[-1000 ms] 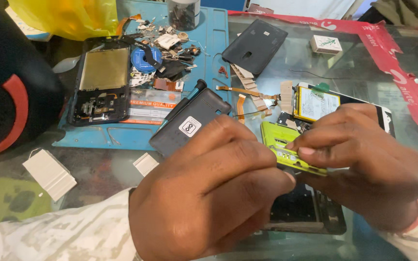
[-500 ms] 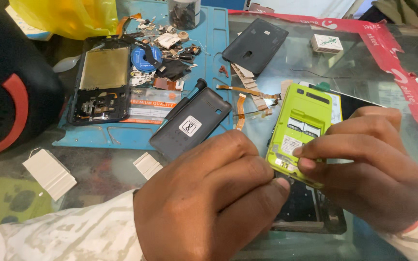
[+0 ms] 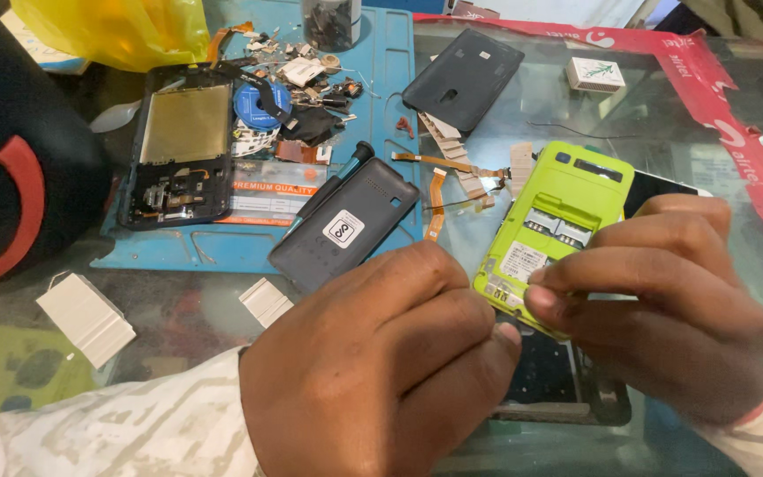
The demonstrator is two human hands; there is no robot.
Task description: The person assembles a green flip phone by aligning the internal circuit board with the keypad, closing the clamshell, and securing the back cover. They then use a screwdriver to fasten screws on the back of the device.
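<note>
Green phone frame: a lime-green inner phone frame [image 3: 547, 234] is held tilted at centre right of the frame, its lower edge pinched between both hands, its upper edge free above the surface.
Right hand: the right hand [image 3: 664, 305] is seen at lower right; its fingers [image 3: 615, 269] are closed on the lower right edge of the green frame, thumb tip pressed to the corner.
Left hand: the left hand [image 3: 381, 362] fills the lower centre, curled into a loose fist; its fingertips meet the green frame's lower left edge, but how firmly it is gripped cannot be told.
Under the hands: a dark opened phone [image 3: 558, 380] is lying flat on the glass surface [image 3: 664, 132], partly covered by both hands.
Left of the frame: a grey battery cover [image 3: 346, 225] with a white sticker is lying just beside the left hand, overlapping the edge of the blue work mat [image 3: 390, 62].
Mat contents: a stripped black phone chassis [image 3: 178, 146] and a heap of small parts [image 3: 298, 84] are spread at upper left.
Above the frame: orange flex cables [image 3: 452, 172] and a black back cover [image 3: 463, 79] are lying near its top edge.
Open room: bare glass is found at upper right, bounded by red tape [image 3: 735, 132], with a small white box [image 3: 595, 74] on it.
Lower left: two white pads [image 3: 86, 318] are lying apart on the surface.
</note>
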